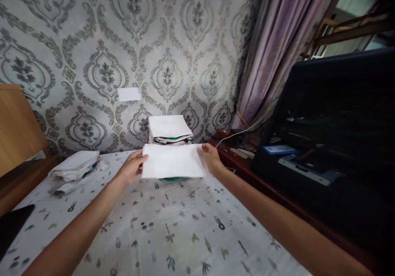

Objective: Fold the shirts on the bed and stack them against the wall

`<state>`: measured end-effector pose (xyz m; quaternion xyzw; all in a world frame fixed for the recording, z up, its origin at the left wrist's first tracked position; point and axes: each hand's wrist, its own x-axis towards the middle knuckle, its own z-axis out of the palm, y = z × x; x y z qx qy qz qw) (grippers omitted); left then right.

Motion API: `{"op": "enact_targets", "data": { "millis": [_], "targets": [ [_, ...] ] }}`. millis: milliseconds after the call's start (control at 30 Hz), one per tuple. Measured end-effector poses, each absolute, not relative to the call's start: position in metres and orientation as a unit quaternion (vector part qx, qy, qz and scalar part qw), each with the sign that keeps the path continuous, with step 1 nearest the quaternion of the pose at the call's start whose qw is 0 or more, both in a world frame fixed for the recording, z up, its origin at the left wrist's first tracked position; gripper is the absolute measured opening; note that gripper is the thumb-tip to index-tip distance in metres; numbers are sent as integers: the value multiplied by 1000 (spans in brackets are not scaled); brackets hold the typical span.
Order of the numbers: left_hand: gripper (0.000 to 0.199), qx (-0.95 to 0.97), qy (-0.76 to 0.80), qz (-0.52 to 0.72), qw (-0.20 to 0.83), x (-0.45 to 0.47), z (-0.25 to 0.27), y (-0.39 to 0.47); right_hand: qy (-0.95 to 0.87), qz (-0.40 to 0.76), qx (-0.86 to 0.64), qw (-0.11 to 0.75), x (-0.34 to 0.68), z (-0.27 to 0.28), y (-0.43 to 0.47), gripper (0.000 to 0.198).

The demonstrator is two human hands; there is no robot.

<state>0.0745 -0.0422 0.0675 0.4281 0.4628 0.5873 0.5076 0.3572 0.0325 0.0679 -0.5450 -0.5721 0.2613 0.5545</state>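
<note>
Between my two hands is a stack of white paper, held level over the printed cloth, with a bit of green showing under its near edge. My left hand grips its left side, thumb on top. At the right edge my right hand is closed round the paper, slightly blurred. Just behind it stands a taller pile of papers against the wall, a green layer visible in it. Off to the left lies a looser, uneven pile of papers.
A white cloth with small prints covers the surface. A large black screen-like panel stands on the right, with a blue-and-white box by it. A white cable runs near the purple curtain. Wooden furniture borders the left.
</note>
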Motion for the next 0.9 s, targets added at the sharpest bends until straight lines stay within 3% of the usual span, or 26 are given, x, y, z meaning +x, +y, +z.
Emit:
{"op": "enact_targets", "data": {
  "millis": [133,233,567,767,900],
  "targets": [
    [26,393,501,614,466,115,60,22,-604,185,-596,495,372,90,105,26],
    [24,385,539,594,457,126,40,51,-633,140,-638,415,371,82,128,32],
    [23,449,575,558,396,127,-2,46,-817,16,-553,160,303,28,102,56],
    [21,525,657,479,253,58,-24,-20,-829,-14,-538,151,297,-2,109,57],
    [17,524,738,413,106,-33,-5,-54,-833,-35,-533,144,298,-1,112,56]
  ]
}}
